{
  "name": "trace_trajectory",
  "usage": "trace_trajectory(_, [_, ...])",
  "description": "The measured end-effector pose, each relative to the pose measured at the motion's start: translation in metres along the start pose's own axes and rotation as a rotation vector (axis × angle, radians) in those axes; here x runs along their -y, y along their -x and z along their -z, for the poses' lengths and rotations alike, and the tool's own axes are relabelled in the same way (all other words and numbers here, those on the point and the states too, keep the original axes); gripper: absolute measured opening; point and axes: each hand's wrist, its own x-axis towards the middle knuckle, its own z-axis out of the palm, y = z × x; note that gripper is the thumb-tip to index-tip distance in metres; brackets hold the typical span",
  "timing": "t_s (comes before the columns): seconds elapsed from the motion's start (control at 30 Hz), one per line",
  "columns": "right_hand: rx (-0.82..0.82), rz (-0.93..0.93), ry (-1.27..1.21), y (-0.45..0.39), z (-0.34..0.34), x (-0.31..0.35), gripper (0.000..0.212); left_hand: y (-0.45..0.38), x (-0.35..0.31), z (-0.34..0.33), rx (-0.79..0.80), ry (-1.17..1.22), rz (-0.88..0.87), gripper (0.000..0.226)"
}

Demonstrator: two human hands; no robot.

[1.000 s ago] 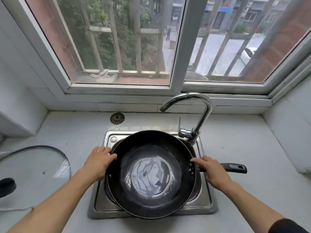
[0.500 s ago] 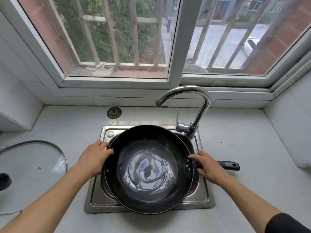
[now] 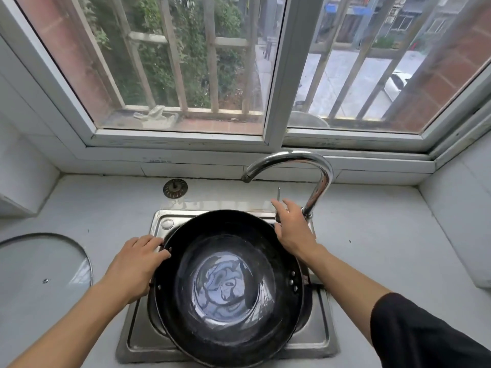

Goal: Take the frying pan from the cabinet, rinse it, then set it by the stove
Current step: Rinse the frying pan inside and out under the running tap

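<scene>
Round black metal frying pan point(image 3: 225, 285) already over steel sink point(image 3: 138, 338), left hand point(image 3: 134, 264) gripping rim; right hand point(image 3: 291, 229) loose-fingered near chrome faucet point(image 3: 316, 179), perhaps touching lever. Rinsing, stove placement remaining.

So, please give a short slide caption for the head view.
Left hand steadies the pan over the sink while right hand reaches toward the tap.

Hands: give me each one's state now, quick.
Left hand: holds the frying pan rim.
Right hand: open, holds nothing, reaching toward the faucet lever.
</scene>
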Motion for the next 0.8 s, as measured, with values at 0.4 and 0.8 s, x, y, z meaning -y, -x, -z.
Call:
trace_trajectory(0.4, [0.122, 0.008, 0.347, -0.053, -0.028, -0.005, 0.031, -0.001, 0.003, -0.012, -0.083, 0.051, 0.036, 0.079])
trace_trajectory(0.8, [0.133, 0.046, 0.399, -0.051, -0.028, -0.006, 0.033, -0.001, 0.004, -0.013, -0.071, 0.049, 0.037, 0.084])
